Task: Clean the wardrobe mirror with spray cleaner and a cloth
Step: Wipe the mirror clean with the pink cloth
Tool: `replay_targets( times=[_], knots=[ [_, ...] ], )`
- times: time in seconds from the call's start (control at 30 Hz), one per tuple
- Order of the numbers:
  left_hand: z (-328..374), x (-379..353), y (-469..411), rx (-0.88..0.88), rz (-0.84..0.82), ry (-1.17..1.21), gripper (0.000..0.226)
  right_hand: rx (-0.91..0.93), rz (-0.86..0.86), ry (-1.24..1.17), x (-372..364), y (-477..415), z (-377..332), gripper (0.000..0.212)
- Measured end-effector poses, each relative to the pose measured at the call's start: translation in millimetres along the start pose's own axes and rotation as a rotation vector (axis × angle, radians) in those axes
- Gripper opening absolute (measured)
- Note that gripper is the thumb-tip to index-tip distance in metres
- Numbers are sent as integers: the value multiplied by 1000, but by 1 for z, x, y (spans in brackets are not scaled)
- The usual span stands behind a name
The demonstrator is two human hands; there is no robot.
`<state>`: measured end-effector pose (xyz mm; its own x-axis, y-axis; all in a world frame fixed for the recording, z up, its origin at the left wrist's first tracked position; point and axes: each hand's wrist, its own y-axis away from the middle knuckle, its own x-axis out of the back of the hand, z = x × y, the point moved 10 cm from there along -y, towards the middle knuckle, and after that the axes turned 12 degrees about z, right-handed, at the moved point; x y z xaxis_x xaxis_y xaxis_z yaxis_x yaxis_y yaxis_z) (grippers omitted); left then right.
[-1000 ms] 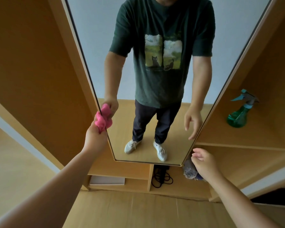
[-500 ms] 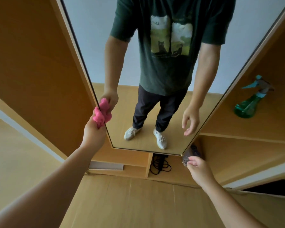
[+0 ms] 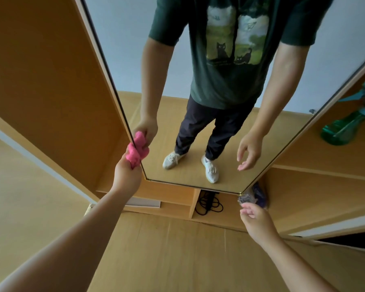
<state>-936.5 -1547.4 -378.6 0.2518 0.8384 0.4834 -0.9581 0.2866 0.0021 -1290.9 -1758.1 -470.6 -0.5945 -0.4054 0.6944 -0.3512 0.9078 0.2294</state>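
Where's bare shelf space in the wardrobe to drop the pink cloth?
Upper right wooden shelf: bare between the edge of the tall wardrobe mirror and the green plastic spray bottle. The shelf below is bare right of the purple-grey bundle. Crowded: low cubbies under the mirror, one holding a black coiled cable, the other a flat white board.

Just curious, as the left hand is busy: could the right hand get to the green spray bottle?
Probably yes. The right hand holds nothing, and the spray bottle sits on an open shelf right of the mirror, nothing in front; it would need reaching up.
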Motion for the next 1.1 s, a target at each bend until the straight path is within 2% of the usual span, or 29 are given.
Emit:
replay_targets(
  times=[0.87, 1.1],
  knots=[
    [-97, -51, -1, 74, -40, 18, 57, 83, -39, -18, -59, -12, 6, 30],
    [-120, -63, -3, 103, -35, 7, 47, 104, -59, 6, -68, -13, 5, 31]
  ],
)
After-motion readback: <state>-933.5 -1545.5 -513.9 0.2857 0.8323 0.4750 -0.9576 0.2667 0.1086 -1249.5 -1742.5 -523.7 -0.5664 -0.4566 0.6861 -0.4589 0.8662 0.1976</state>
